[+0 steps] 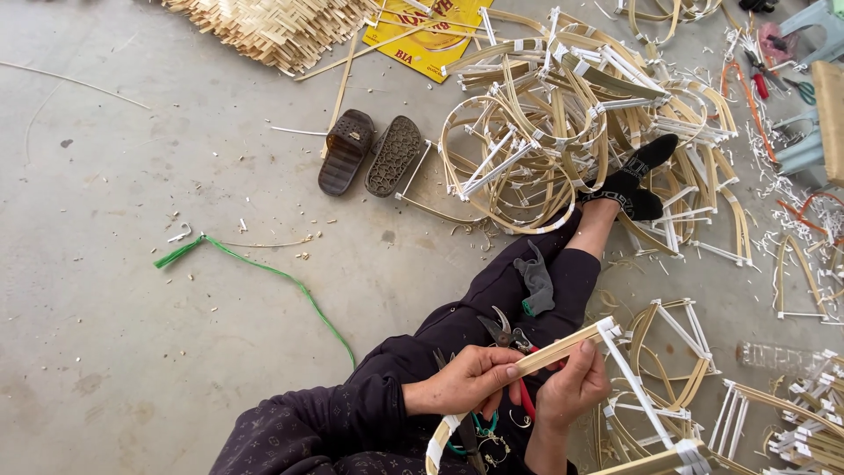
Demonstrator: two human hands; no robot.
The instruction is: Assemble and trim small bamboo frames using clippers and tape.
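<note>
Bamboo frame (563, 350), held over the seated person's lap: a curved hoop of pale split strips, joints bound with white tape, a white crosspiece running down to the lower right. Judged light and springy, stiff along the strip but likely to splinter at cut edges; best gripped on the flat strip close to a taped joint, not on the thin white strut. Left hand (466, 378) closed round the strip; right hand (571, 387) closed on it just beside, thumb on top. Red-handled pliers (510, 343) lie on the lap, touching the frame from below. Grey glove (534, 283) on the thigh. Beyond: pile of approx. 20+ finished frames (571, 123), 2 brown sandals (369, 151), green cord (264, 268) on the concrete floor (132, 176).
</note>
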